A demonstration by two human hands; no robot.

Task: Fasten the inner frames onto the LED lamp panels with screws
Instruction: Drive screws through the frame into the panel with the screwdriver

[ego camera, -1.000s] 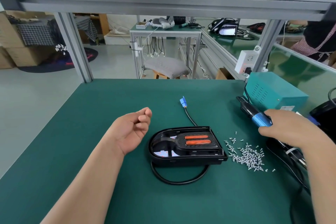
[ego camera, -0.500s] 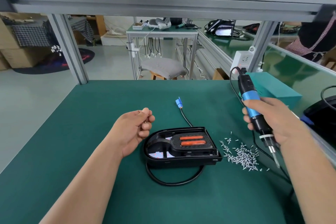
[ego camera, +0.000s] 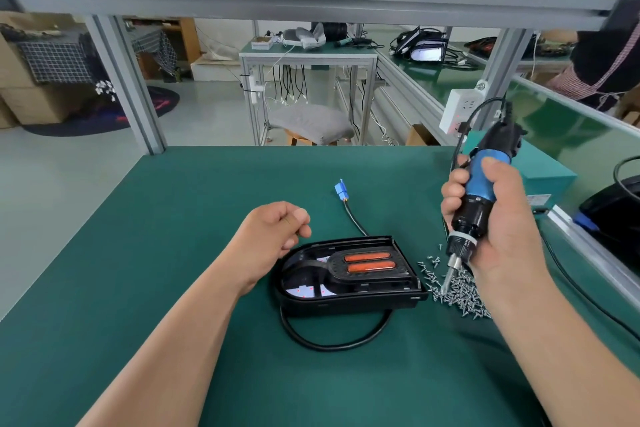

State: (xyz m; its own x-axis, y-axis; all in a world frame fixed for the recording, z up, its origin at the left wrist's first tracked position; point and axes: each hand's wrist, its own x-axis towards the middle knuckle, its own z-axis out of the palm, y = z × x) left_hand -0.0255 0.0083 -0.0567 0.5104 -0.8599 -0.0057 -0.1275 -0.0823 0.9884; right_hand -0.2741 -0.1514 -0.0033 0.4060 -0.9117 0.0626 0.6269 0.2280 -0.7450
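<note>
Dozens of small silver screws (ego camera: 462,296) are lying under the right hand (ego camera: 504,222), which is gripping a blue-and-black electric screwdriver (ego camera: 479,180) whose bit could scatter them, while the left hand (ego camera: 273,236) is sitting curled, apparently empty.

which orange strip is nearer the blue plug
The far strip, on the side of the lamp panel toward the blue plug; the other strip lies nearer the camera.

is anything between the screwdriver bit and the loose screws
Nothing visible. The right hand holds the electric screwdriver with its bit down at the left edge of the screw pile, beside the lamp panel. The left hand is curled at the panel's other side.
</note>
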